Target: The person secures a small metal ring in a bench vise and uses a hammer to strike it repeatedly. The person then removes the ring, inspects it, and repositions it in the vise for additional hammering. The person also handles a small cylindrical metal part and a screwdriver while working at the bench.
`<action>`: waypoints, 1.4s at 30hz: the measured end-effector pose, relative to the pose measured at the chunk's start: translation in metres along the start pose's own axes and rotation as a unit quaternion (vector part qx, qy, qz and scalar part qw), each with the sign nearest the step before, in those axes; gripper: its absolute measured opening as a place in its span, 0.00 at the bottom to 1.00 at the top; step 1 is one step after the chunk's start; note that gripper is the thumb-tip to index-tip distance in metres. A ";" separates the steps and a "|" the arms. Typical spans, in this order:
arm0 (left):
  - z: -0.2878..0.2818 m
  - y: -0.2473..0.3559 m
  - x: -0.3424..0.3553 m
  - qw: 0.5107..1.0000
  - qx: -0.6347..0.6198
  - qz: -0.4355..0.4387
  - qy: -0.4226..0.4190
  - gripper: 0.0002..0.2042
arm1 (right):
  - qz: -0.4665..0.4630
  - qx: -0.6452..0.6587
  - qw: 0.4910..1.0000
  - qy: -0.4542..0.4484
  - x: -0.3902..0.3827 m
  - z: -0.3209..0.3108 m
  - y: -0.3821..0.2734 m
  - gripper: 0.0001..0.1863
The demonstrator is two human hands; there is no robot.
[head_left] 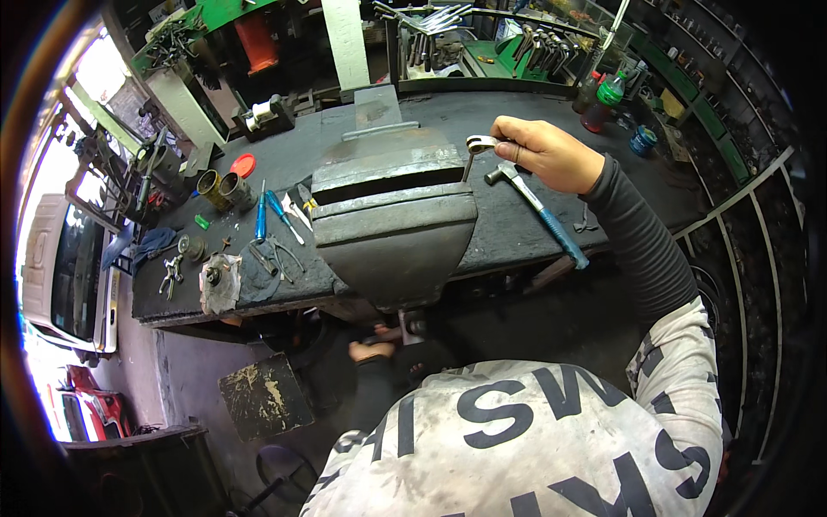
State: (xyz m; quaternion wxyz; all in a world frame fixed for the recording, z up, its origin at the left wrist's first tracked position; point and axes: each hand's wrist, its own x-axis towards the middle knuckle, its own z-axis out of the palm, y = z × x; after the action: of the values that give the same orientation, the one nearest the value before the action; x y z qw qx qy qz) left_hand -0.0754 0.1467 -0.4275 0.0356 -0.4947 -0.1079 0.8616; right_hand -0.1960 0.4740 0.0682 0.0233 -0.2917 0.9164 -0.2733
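Observation:
A big grey bench vise (396,220) stands at the middle of the bench's front edge, its jaws apart. Below its front, my left hand (372,349) is closed around the vise handle (393,333); some fingers are hidden. Above the right end of the jaws, my right hand (551,153) pinches a shiny metal piece with a rounded end (482,144). A thin dark shaft (469,168) runs down from that piece to the jaw's end; whether it touches the jaw I cannot tell. Beside my right hand lies a hammer with a blue grip (544,215).
Left of the vise lie blue-handled screwdrivers (261,211), pliers (287,258), cans (234,191), a red lid (244,165) and a rag with a metal part (220,283). Bottles (606,99) and a blue tin (643,140) stand at the back right. A worn stool (265,396) is below left.

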 end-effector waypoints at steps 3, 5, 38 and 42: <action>0.081 0.017 -0.131 0.989 -0.010 0.136 -0.048 0.28 | 0.013 0.003 1.000 0.009 -0.006 -0.002 0.005 0.12; 0.118 -0.001 -0.207 0.934 0.050 0.338 -0.107 0.26 | -0.001 -0.003 1.000 0.010 -0.004 -0.002 0.006 0.13; 0.179 -0.083 -0.370 0.534 0.169 0.377 -0.738 0.38 | -0.111 -0.022 0.992 -0.054 0.017 -0.012 0.022 0.11; 0.181 -0.218 -0.346 0.201 0.511 0.290 -0.784 0.31 | -0.058 -0.016 0.997 -0.056 0.011 -0.027 0.011 0.14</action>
State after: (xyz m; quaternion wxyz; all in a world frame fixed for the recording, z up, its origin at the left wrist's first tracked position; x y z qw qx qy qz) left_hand -0.0649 0.2740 0.0015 -0.0745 0.5633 0.5336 0.6265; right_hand -0.2161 0.4882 0.0865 0.0537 -0.3595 0.8995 -0.2424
